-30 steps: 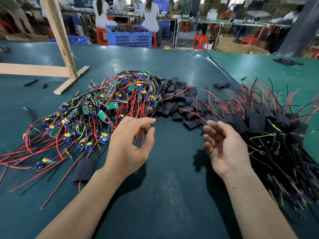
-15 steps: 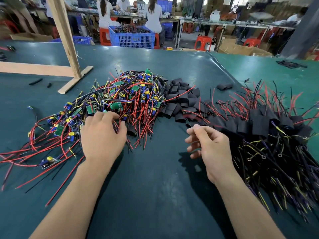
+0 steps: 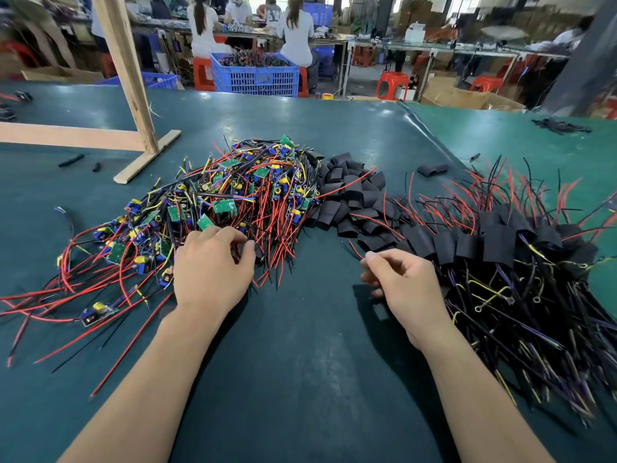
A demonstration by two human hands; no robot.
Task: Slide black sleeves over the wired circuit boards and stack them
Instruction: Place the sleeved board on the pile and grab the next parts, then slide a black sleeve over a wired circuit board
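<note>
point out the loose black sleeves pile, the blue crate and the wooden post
loose black sleeves pile [image 3: 354, 195], head view, middle of the heap
blue crate [image 3: 255, 78], head view, front wall
wooden post [image 3: 125, 71], head view, mid shaft

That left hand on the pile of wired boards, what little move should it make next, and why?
Probably close on one wired circuit board and lift it free. The left hand rests with curled fingers at the near edge of the pile of bare boards, while the right hand is beside the empty black sleeves; whether it holds one yet is unclear.
</note>
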